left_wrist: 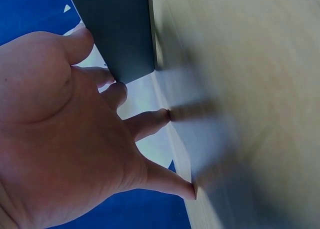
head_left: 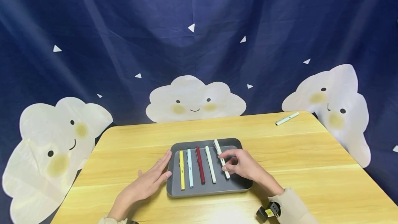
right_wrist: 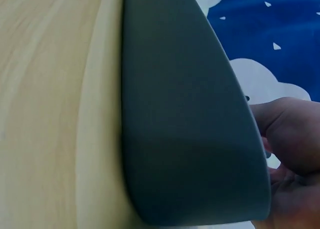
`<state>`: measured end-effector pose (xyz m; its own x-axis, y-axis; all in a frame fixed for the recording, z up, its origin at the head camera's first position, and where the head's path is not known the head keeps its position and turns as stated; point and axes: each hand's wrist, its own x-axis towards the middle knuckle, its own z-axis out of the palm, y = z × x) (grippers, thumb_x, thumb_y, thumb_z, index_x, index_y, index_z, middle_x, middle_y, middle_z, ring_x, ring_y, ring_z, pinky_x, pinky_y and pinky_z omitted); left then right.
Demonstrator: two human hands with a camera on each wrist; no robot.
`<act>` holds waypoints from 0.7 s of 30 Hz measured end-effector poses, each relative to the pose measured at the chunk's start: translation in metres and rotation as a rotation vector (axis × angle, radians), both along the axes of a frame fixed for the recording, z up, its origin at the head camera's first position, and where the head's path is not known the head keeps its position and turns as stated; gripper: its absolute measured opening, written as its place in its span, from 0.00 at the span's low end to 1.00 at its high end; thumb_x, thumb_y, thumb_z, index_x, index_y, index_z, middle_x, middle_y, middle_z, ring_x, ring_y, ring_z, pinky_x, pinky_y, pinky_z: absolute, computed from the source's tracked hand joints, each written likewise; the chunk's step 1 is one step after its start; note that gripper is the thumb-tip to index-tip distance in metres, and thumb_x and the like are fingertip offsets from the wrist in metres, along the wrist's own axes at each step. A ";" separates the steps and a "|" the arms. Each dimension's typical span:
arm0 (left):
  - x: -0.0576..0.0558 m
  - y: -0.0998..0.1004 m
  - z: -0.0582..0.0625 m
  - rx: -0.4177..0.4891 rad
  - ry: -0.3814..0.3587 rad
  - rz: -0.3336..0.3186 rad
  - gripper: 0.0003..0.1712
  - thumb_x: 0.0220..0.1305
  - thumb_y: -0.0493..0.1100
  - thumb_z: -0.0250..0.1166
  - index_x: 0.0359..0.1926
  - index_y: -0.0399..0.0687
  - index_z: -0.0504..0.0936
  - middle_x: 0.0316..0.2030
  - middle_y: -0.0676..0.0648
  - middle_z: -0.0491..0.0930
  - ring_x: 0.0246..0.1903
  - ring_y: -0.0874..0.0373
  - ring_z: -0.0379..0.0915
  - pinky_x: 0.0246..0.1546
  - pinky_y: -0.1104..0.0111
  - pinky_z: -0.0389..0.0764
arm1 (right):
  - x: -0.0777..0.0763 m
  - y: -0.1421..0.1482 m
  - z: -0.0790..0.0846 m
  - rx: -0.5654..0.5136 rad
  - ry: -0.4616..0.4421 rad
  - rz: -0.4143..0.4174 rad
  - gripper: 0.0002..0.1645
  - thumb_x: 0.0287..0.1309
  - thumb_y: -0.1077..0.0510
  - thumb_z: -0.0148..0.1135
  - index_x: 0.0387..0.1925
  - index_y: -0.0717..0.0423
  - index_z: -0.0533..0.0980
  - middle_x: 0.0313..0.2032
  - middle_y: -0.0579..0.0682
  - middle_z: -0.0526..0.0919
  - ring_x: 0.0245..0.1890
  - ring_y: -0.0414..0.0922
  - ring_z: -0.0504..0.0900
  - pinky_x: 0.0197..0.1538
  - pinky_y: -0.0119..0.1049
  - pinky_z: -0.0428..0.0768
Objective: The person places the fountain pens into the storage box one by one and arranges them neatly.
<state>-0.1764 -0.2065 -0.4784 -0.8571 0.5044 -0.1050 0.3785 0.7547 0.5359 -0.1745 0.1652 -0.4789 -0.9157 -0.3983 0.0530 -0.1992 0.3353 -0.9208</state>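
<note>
My right hand (head_left: 245, 164) pinches a white pen (head_left: 219, 149) between thumb and fingers at the right side of a dark grey tray (head_left: 217, 190). The pen's upper end lies over the tray's far part. Left of it in the tray lie a white pen (head_left: 210, 165), a dark red pen (head_left: 200, 166), a light blue pen (head_left: 189, 168) and a yellow pen (head_left: 181, 172), roughly side by side. With fingers extended, my left hand (head_left: 146, 184) touches the tray's left wall. In the right wrist view, the tray wall (right_wrist: 190, 109) hides the fingertips and pens.
A pale mint pen (head_left: 286, 119) lies apart at the back right of the wooden table (head_left: 130, 148). Behind the table hangs a dark blue curtain (head_left: 155, 44) with clouds. A small black device (head_left: 268, 212) is at the right sleeve.
</note>
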 end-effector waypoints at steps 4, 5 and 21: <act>0.001 0.000 0.002 0.004 0.001 -0.001 0.39 0.82 0.59 0.46 0.84 0.59 0.41 0.82 0.53 0.41 0.77 0.37 0.45 0.53 0.15 0.34 | 0.001 -0.004 0.000 0.021 0.000 -0.009 0.19 0.57 0.75 0.69 0.52 0.72 0.80 0.39 0.61 0.86 0.33 0.46 0.86 0.33 0.36 0.87; 0.001 0.000 0.002 0.005 0.000 0.001 0.39 0.82 0.59 0.46 0.84 0.59 0.41 0.82 0.54 0.41 0.77 0.37 0.46 0.53 0.15 0.34 | 0.001 -0.005 0.000 0.029 0.001 -0.010 0.19 0.57 0.75 0.69 0.51 0.71 0.80 0.37 0.60 0.86 0.32 0.46 0.86 0.32 0.36 0.87; 0.001 0.001 0.002 0.000 -0.003 0.003 0.39 0.82 0.60 0.46 0.84 0.59 0.41 0.81 0.54 0.41 0.77 0.37 0.45 0.53 0.16 0.34 | 0.002 -0.010 -0.005 0.165 0.085 -0.021 0.19 0.56 0.72 0.73 0.51 0.67 0.84 0.39 0.56 0.81 0.30 0.42 0.85 0.31 0.32 0.85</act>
<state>-0.1756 -0.2057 -0.4761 -0.8582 0.5020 -0.1072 0.3749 0.7556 0.5372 -0.1722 0.1548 -0.4836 -0.9189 -0.3889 0.0657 -0.2650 0.4854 -0.8332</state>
